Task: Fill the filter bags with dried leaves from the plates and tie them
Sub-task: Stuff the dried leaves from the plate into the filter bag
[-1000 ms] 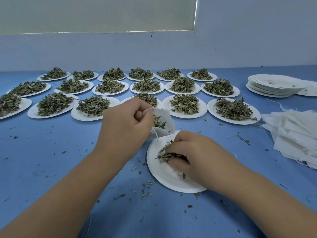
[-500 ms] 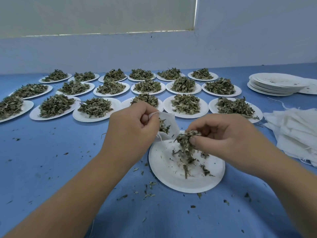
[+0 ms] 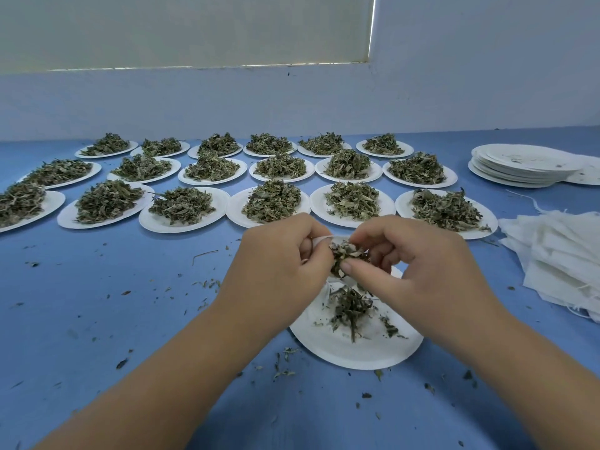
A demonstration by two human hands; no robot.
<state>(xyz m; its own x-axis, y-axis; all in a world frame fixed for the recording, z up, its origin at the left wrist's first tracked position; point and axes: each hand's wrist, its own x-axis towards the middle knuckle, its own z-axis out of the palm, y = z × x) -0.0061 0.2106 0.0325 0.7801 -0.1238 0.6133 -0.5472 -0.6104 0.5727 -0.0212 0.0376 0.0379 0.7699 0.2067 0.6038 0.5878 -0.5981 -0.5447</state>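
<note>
My left hand (image 3: 279, 267) grips the rim of a white filter bag (image 3: 322, 239), mostly hidden behind both hands. My right hand (image 3: 412, 264) pinches a clump of dried leaves (image 3: 344, 254) at the bag's mouth. Below the hands lies a white paper plate (image 3: 354, 352) with a small leftover heap of leaves (image 3: 350, 308). Behind them, several white plates heaped with dried leaves (image 3: 272, 199) stand in three rows on the blue table.
A stack of empty paper plates (image 3: 519, 167) sits at the far right. In front of it lies a pile of white filter bags (image 3: 561, 254) with loose strings. Leaf crumbs are scattered over the blue table (image 3: 97, 303). A pale wall closes the far edge.
My right hand lifted a clump of leaves off the near plate and carried it up and left to the bag's mouth. Some leaves fell back on the plate. My left hand stayed on the bag.
</note>
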